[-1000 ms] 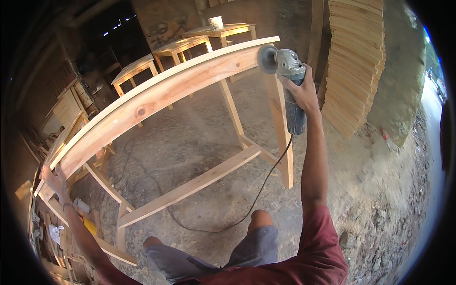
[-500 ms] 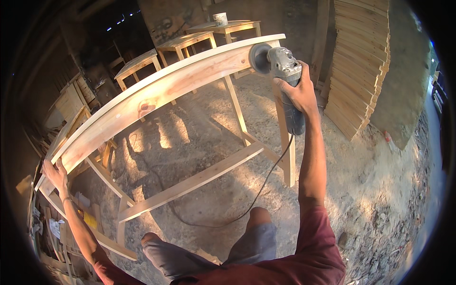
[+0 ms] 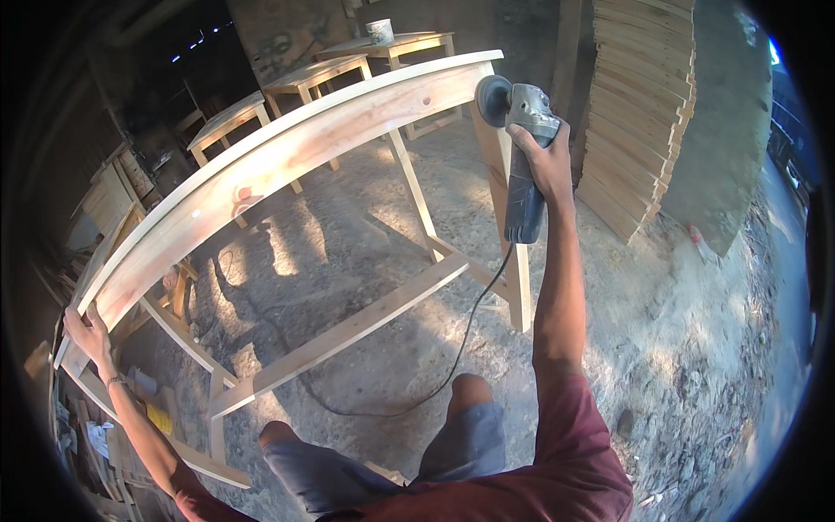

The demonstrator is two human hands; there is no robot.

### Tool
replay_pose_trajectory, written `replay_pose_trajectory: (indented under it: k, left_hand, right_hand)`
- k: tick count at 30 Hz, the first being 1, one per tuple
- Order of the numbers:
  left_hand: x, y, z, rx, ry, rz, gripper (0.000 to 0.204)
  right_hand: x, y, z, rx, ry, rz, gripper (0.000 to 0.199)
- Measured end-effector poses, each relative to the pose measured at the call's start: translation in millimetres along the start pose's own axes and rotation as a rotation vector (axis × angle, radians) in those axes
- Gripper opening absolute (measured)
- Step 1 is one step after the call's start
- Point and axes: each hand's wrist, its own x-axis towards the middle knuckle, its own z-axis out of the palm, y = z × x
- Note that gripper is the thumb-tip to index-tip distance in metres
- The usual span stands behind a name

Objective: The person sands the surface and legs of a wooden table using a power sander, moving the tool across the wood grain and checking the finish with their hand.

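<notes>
My right hand is wrapped round the body of a grey and dark angle grinder, held upright. Its round sanding disc is at the top of the right front leg, by the end of the apron; whether it touches the wood I cannot tell. The pale wooden table stretches across in front of me, with a brown knot in its apron. At its far left end, my left hand grips the edge, fingers over the top. From the grinder's base a dark cord hangs to the ground.
Smaller wooden tables stand behind, one bearing a white bucket. A tall stack of wooden slats leans at the right back. Scrap wood lies at the lower left. A low stretcher spans the table legs, above the dusty ground.
The grinder has moved right along the apron, from its face to the top of the right leg. My left hand stays on the table's left end. The whole view has shifted slightly.
</notes>
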Motion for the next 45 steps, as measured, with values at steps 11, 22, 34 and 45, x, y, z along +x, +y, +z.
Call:
replay_pose_trajectory:
  k: [11,22,34,45]
  left_hand:
    - [14.6,-25.3,40.6,-0.008,0.121,0.019,0.029]
    - [34.9,-21.0,69.2,-0.148,0.136,0.017,0.030]
    - [43.6,-43.3,91.9,-0.102,0.098,-0.002,0.038]
    - [53.7,-61.6,106.8,0.013,0.034,0.005,0.047]
  right_hand:
    - [-82.9,81.3,9.0,0.075,0.113,0.014,0.074]
    - [-196.3,175.2,-15.4,0.145,0.168,0.318,0.076]
    - [-320.1,267.4,-53.7,0.189,0.312,0.662,0.077]
    - [-367.2,318.8,-52.8,0.228,0.424,0.659,0.081]
